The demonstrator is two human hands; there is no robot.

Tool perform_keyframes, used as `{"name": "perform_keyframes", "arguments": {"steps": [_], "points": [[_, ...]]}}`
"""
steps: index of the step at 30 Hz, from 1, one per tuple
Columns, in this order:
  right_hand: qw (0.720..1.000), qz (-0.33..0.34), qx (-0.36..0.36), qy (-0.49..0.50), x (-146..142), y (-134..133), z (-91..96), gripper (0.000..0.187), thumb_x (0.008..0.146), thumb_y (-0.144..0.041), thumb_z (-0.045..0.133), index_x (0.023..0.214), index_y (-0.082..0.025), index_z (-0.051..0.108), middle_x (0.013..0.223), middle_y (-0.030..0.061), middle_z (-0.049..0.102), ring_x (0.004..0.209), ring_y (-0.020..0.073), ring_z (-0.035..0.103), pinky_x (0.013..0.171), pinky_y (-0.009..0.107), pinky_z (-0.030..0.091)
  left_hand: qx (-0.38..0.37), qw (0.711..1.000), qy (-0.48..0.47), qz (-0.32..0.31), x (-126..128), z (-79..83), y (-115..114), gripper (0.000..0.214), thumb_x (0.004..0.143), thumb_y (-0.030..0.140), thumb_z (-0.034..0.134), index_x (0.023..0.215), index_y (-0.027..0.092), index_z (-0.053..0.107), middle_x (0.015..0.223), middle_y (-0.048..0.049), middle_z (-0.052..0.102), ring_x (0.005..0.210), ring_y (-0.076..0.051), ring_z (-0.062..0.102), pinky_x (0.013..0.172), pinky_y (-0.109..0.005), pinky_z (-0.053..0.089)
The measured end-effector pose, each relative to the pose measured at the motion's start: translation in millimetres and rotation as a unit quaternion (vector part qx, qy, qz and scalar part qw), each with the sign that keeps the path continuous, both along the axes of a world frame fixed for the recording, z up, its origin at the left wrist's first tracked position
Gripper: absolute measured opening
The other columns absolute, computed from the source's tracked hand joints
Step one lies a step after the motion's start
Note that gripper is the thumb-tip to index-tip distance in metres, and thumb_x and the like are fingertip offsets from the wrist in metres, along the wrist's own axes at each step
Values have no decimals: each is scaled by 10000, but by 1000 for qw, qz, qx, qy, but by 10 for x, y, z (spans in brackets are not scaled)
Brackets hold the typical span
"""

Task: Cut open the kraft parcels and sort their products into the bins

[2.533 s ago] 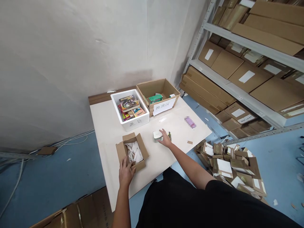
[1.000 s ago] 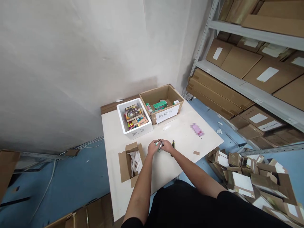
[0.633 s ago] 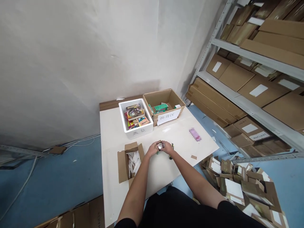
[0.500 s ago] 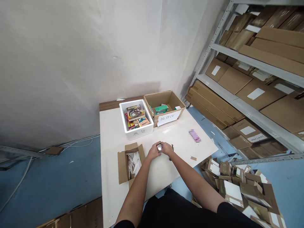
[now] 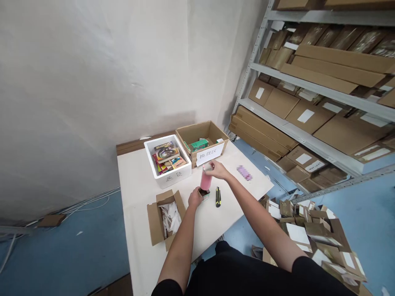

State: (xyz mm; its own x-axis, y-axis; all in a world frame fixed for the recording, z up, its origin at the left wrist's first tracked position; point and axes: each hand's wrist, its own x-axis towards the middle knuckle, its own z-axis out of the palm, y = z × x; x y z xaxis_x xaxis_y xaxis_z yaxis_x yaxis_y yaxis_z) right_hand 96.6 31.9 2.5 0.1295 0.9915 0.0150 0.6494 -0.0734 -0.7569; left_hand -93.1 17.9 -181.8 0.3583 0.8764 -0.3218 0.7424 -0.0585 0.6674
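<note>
My right hand (image 5: 217, 169) grips the top of a pink cylindrical bottle (image 5: 206, 181), holding it upright. Directly below it, my left hand (image 5: 195, 197) is closed around a small box (image 5: 205, 197) whose dark open top faces up. The bottle's lower end is at the box's opening; whether any of it is inside I cannot tell. A black and yellow utility knife (image 5: 218, 197) lies on the table just right of the box.
An open carton (image 5: 154, 226) with white paper stands on the table (image 5: 135, 213) at left. Behind are a white foam box (image 5: 173, 179) of books and a labelled cardboard box (image 5: 222, 142) with green boxes. A blurred pink-purple item (image 5: 245, 172) lies right. Shelves (image 5: 277, 116) hold cartons.
My right hand has risen with the pink bottle, now visible above the small box in my left hand. The utility knife is uncovered. The view has shifted right.
</note>
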Motion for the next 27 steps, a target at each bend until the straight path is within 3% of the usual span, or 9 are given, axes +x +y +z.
{"name": "perform_keyframes", "arguments": {"steps": [3, 5, 7, 9, 12, 15, 19, 23, 27], "points": [[997, 11, 71, 5, 109, 33, 374, 405, 721, -437, 777, 1042, -205, 688, 868, -21, 671, 788, 186, 609, 698, 278, 465, 4, 1000, 24, -15, -63, 150, -20, 1080, 619, 328, 930, 1570, 276, 421, 1673, -177, 432, 1518, -405, 424, 1123, -455, 440], [995, 18, 101, 7, 167, 16, 509, 456, 735, -427, 798, 1123, -205, 711, 911, -9, 692, 809, 192, 629, 756, 299, 491, 25, 1000, -3, -19, -140, 372, -16, 1282, 551, 351, 970, 1643, 245, 306, 1736, -214, 289, 1590, -441, 283, 1201, -506, 371], [993, 22, 115, 14, 219, -15, 586, 607, 718, -414, 842, 1277, -232, 693, 951, -11, 696, 820, 194, 651, 795, 313, 508, 56, 994, -93, 1, -198, 714, -7, 1246, 665, 432, 919, 1679, 236, 222, 1726, -209, 311, 1596, -391, 300, 1224, -487, 362], [993, 30, 116, 22, 256, -38, 638, 786, 691, -391, 882, 1423, -278, 622, 966, -23, 685, 831, 195, 672, 815, 317, 522, 103, 972, -206, 48, -175, 1157, -6, 1011, 874, 474, 751, 1692, 290, 187, 1661, -157, 435, 1527, -303, 439, 1175, -429, 433], [992, 48, 113, 38, 275, -28, 714, 912, 685, -360, 898, 1520, -311, 535, 931, -37, 667, 856, 203, 688, 847, 331, 537, 175, 945, -269, 64, 44, 1852, 1, 1080, 789, 451, 846, 1678, 326, 245, 1542, -123, 550, 1347, -283, 594, 1048, -383, 533], [986, 60, 119, 104, 295, 21, 763, 963, 717, -387, 895, 1574, -301, 466, 926, -27, 678, 898, 216, 697, 895, 368, 555, 196, 942, -261, 73, 306, 2343, 58, 1140, 712, 397, 903, 1670, 277, 297, 1365, -117, 659, 1098, -252, 691, 928, -364, 579], [941, 146, 87, 292, 404, 29, 665, 1058, 789, -425, 862, 1670, -289, 291, 1118, 48, 714, 1065, 226, 708, 958, 391, 570, 193, 930, -296, 104, 376, 2597, 194, 1178, 704, 398, 902, 1681, 224, 267, 1207, -103, 728, 1007, -242, 715, 907, -373, 591], [890, 271, 9, 368, 428, -79, 431, 1277, 700, -375, 920, 1711, -324, 140, 1207, 64, 710, 1052, 232, 717, 938, 414, 595, 128, 905, -392, 107, 293, 2704, 299, 1256, 727, 460, 885, 1709, 237, 135, 1300, -133, 716, 1067, -241, 726, 970, -410, 589], [917, 207, 48, 336, 364, -171, 311, 1345, 661, -327, 944, 1717, -344, 110, 1197, 53, 687, 949, 218, 710, 883, 398, 610, 127, 901, -401, 107, 369, 2819, 323, 1147, 816, 514, 837, 1710, 312, 147, 1504, -152, 596, 1257, -250, 665, 1046, -405, 566]]}}
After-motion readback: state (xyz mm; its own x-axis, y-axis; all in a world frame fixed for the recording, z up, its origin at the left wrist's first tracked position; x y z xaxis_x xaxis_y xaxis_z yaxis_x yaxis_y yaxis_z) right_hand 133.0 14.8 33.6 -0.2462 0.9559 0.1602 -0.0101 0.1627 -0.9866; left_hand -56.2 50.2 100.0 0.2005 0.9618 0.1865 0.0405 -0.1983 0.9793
